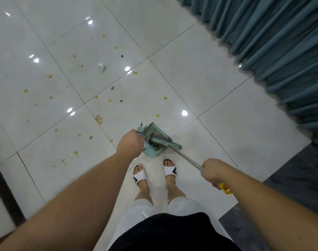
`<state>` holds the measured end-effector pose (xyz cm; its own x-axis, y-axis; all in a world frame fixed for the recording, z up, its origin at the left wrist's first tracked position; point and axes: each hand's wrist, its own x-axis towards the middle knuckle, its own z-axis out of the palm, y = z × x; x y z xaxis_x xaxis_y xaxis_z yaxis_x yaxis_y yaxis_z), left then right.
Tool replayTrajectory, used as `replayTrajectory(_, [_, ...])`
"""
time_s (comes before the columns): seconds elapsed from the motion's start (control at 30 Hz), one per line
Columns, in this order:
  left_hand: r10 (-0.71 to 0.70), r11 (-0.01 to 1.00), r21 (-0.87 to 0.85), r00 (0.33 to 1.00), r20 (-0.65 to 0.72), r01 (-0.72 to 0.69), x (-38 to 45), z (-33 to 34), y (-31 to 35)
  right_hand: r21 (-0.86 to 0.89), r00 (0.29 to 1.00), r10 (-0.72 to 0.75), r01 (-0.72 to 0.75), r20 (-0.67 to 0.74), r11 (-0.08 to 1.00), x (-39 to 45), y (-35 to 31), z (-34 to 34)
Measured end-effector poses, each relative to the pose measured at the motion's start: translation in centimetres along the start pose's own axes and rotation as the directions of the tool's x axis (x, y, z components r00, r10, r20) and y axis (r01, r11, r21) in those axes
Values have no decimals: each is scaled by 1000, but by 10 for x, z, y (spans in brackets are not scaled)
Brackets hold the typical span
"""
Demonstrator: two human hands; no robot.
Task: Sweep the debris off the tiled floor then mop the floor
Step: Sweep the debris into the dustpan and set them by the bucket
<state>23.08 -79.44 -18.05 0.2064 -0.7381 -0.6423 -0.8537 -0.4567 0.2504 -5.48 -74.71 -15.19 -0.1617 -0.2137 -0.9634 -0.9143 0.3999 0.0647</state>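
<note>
Teal dustpan (155, 137) holds brownish dirt; left hand (131, 142) grips its handle. Right hand (211, 171) grips broom (174, 147) pole. Yellow crumbs (50, 76), paper scraps (101, 67) scattered across glossy white tiled floor (199, 78).

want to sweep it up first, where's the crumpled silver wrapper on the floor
In the head view the crumpled silver wrapper lies upper left of centre on the tiled floor, among yellow crumbs, well ahead of the dustpan.

A teal pleated curtain (274, 42) hangs at upper right; white slippers (170, 169) cover both feet.
</note>
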Motion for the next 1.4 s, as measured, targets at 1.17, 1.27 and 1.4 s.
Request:
replayTrajectory(1.17, [-527, 781, -496, 826, -198, 379, -209, -24, -311, -266, 960, -240, 195, -146, 944, -121, -204, 92])
replayTrajectory(1.27, [-572, 729, -559, 800, -182, 394, -237, -20, -356, -297, 954, -251, 195, -166, 935, -133, -238, 140])
replayTrajectory(1.4, [-615, 676, -615, 771, -167, 406, -270, -16, -410, -318, 961, -228, 170, -156, 933, -143, -275, 201])
